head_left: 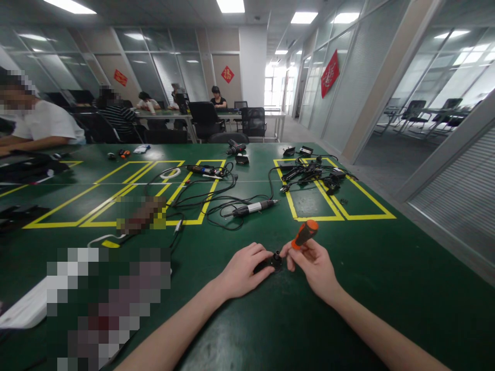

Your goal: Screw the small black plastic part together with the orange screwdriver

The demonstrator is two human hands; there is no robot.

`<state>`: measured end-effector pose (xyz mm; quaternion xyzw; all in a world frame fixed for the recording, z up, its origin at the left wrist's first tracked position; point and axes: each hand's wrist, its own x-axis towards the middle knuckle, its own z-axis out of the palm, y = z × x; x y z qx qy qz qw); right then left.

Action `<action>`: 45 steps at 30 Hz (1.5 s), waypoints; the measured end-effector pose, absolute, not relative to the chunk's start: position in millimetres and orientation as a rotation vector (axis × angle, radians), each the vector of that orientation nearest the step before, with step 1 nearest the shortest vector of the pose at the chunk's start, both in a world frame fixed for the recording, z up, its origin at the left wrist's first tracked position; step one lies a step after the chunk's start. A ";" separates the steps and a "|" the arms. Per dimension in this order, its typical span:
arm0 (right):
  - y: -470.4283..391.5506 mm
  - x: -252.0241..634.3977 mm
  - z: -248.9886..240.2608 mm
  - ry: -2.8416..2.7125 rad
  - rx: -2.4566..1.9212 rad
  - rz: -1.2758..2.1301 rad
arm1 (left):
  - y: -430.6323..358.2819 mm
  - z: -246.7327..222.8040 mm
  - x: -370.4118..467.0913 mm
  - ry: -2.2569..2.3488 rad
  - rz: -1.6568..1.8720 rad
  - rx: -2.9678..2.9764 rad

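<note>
My left hand [249, 268] grips a small black part [276, 260] between thumb and fingers, low over the green table [247, 330]. The part has a round base with a narrower stub pointing up; its exact kind is not clear. In my right hand [315, 268] is a screwdriver [305, 234] with an orange and black handle, tilted with its butt end up and to the right. Fingers of the right hand come close to the right side of the black part. The screwdriver's shaft and tip are hidden by the hand.
Beyond my hands lies a corded electric screwdriver [253, 208] with looped black cables. Farther right is a tangled heap of black cables and parts [313, 172]. A cordless drill [235, 148] rests at the far edge. A co-worker [42, 121] sits at the left; blurred items lie front left.
</note>
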<state>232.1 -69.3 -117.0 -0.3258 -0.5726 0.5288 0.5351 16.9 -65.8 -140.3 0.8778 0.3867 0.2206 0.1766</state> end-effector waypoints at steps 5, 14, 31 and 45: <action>-67.5 234.4 -117.0 -1.369 -0.806 1.261 | -65.5 -142.1 16.6 1.100 0.628 2.491; -68.5 234.5 -118.7 -1.357 -0.804 1.250 | -65.5 -142.9 16.3 1.104 0.626 2.496; -68.6 234.7 -120.3 -1.341 -0.833 1.257 | -66.4 -141.9 17.2 1.111 0.614 2.485; -68.9 231.3 -120.9 -1.298 -0.788 1.246 | -66.6 -143.4 16.7 1.121 0.603 2.474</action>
